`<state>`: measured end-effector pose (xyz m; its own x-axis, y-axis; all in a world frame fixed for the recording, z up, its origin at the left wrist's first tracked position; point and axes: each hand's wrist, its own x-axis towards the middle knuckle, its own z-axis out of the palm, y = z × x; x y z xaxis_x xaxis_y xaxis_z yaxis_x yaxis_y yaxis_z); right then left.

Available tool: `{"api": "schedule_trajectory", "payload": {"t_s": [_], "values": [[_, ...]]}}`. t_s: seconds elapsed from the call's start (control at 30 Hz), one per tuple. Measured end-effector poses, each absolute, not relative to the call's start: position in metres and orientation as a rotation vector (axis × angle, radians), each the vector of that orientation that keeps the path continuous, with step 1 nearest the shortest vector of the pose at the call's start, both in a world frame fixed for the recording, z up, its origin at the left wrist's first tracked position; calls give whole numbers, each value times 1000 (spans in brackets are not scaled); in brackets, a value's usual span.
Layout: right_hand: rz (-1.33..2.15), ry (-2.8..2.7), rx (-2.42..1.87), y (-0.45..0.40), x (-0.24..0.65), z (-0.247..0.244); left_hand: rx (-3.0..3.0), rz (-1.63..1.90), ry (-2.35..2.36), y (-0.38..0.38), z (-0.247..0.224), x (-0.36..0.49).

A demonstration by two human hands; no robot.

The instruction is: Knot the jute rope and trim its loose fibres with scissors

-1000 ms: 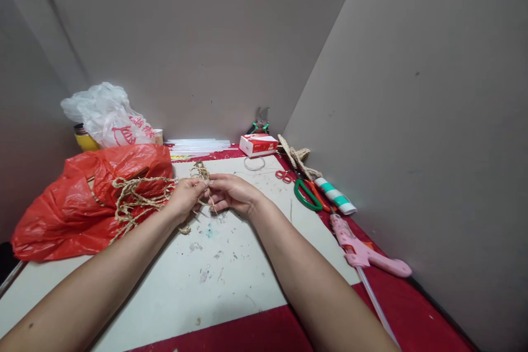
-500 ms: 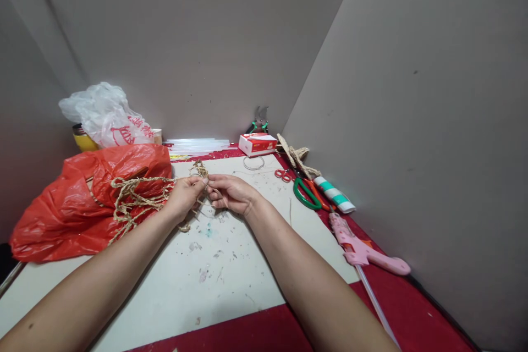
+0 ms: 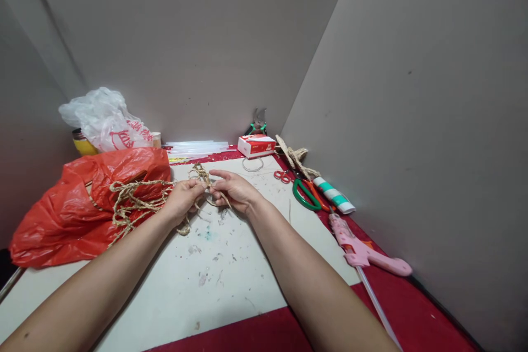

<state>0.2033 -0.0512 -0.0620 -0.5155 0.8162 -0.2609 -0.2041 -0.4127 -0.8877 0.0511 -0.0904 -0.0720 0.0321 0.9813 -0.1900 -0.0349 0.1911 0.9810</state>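
A tan braided straw cord (image 3: 127,203) lies over the red plastic bag and runs right to my hands, with a tangled bunch of it rising just beyond them. My left hand (image 3: 183,199) is closed, thumb and fingers pinching the cord. Close beside it, my right hand (image 3: 234,191) grips a thin strand between thumb and lower fingers, its index finger stretched out. The strand's loose end hangs over those fingers. Below my left hand, a short piece of cord dangles above the white board (image 3: 231,286).
Red bag (image 3: 53,214) on the left, a white bag (image 3: 103,115) behind it. At the back stand clear sticks (image 3: 198,148), a tissue box (image 3: 256,146) and pliers (image 3: 259,120). Scissors (image 3: 305,194), a striped roll (image 3: 334,195) and a pink glue gun (image 3: 363,253) line the right.
My right index finger has lifted and straightened away from the other fingers. The strand's end now lies across my right fingers. My left hand has barely moved.
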Motion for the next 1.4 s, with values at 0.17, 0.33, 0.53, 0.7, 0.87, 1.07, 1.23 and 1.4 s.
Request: {"api": "schedule_trajectory", "payload": {"t_s": [0.17, 0.33, 0.53, 0.7, 0.87, 1.07, 1.23, 1.4], "values": [[1935, -1193, -953, -53, 203, -61, 1099, 1088, 1321, -90, -75, 49], [1856, -1341, -1097, -53, 208, -56, 1128, 1100, 1336, -91, -75, 50], [1114, -1600, -1332, -46, 223, -26, 1179, 1079, 1390, -90, -76, 51], [926, -1871, -1349, -47, 225, 26, 1221, 1055, 1395, -89, -79, 49], [314, -2296, -1677, -59, 248, 50, 1246, 1051, 1426, -89, -80, 47], [214, -2493, -2210, -86, 313, -7, 1253, 1063, 1413, -87, -84, 46], [400, -2421, -2294, -98, 337, -39, 1238, 1080, 1408, -88, -82, 45], [452, -2389, -2231, -94, 334, -42, 1190, 1107, 1359, -89, -81, 44]]}}
